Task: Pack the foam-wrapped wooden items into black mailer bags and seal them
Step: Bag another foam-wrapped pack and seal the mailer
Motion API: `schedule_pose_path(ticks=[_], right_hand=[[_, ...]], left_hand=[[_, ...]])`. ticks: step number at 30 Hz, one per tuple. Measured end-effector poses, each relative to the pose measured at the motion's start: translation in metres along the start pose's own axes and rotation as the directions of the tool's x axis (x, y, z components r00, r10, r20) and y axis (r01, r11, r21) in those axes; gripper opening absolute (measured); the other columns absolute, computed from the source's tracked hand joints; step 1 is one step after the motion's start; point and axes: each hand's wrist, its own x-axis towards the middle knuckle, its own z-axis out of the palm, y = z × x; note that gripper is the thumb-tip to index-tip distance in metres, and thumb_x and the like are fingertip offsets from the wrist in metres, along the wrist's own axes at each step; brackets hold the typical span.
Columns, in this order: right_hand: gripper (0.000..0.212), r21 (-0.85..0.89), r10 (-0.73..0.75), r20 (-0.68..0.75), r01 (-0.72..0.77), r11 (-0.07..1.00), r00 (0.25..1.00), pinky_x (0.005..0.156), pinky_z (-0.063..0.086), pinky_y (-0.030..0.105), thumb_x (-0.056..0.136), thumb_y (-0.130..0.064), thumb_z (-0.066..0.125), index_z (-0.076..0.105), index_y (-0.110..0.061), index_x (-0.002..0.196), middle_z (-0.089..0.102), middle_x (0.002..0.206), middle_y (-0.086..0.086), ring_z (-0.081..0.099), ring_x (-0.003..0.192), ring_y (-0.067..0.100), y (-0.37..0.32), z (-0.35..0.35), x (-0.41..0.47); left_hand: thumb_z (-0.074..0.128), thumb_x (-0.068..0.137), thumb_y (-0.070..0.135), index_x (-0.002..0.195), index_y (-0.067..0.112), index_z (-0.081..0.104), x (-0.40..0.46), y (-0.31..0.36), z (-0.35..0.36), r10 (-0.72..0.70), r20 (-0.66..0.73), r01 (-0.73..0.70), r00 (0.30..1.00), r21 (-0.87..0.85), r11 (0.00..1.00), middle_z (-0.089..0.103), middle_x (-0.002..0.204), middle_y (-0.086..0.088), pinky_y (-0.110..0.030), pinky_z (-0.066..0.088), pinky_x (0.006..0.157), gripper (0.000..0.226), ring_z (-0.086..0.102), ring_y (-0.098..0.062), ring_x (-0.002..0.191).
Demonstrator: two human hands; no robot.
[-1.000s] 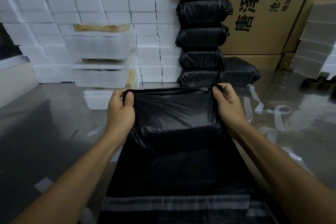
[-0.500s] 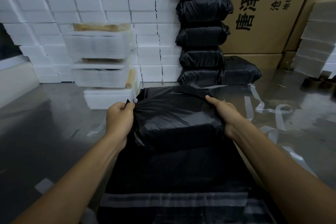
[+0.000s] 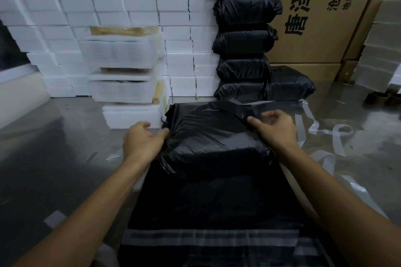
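Head view of the packing station. A filled black mailer bag (image 3: 213,138) lies on a stack of flat empty mailers (image 3: 208,208) at the near edge of the grey tabletop (image 3: 54,149). The left hand (image 3: 142,140) rests at the bag's left end, its fingers (image 3: 159,133) loosely extended and touching the gathered plastic without gripping it. The right hand (image 3: 274,129) sits at the bag's right end, thumb and forefinger spread apart and lightly curved (it holds nothing firmly, though its fingertips (image 3: 251,119) touch the folded flap).

Just beyond the left fingers, foam-wrapped wooden items (image 3: 121,71) are stacked against a wall of white foam blocks (image 3: 130,6). Beyond the right fingers, a column of sealed black parcels (image 3: 245,39) rises beside a printed cardboard carton (image 3: 321,17); one more parcel (image 3: 290,85) lies flat at the column's foot. To the right of the right hand, peeled release strips (image 3: 312,128) lie scattered on the tabletop. The adhesive band (image 3: 210,240) of the topmost empty mailer runs across the view between the forearms.
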Motion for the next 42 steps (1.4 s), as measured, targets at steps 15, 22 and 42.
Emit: schedule_pose_path(ticks=[15,22,42], right_hand=[[0.053,-0.251,-0.503,0.242,0.554,0.794,0.830,0.099,0.040,0.030,0.093,-0.052,0.057,0.064,-0.016,0.131,0.058,0.138,-0.004,0.054,0.125,0.016,-0.041,0.017,-0.043],[0.079,-0.058,-0.254,0.446,0.311,0.949,0.858,0.108,0.021,0.020,0.088,-0.064,0.058,0.035,-0.029,0.155,0.033,0.160,-0.010,0.031,0.146,0.011,-0.032,0.013,-0.030],[0.095,0.202,-0.079,0.635,-0.067,0.977,0.768,0.105,0.032,0.030,0.066,-0.071,0.068,0.034,-0.046,0.151,0.038,0.156,-0.011,0.042,0.135,0.012,-0.021,0.015,-0.013]], left_hand=[[0.062,0.090,0.042,0.134,0.018,0.057,-0.035,0.034,0.014,0.474,0.211,-0.486,0.855,0.007,0.874,0.048,0.146,0.007,-0.019,0.028,0.107,0.051,0.042,-0.008,0.134],[0.066,0.081,0.055,0.146,0.038,0.039,-0.032,0.025,0.020,0.313,0.326,-0.247,0.892,-0.228,0.942,0.024,0.155,0.028,-0.018,0.022,0.106,0.072,0.025,0.009,0.135],[0.086,0.048,0.059,0.145,0.048,0.035,-0.023,0.015,0.027,0.093,0.517,0.164,0.851,-0.430,0.888,0.050,0.143,0.014,-0.037,0.044,0.106,0.110,0.055,-0.011,0.124]])
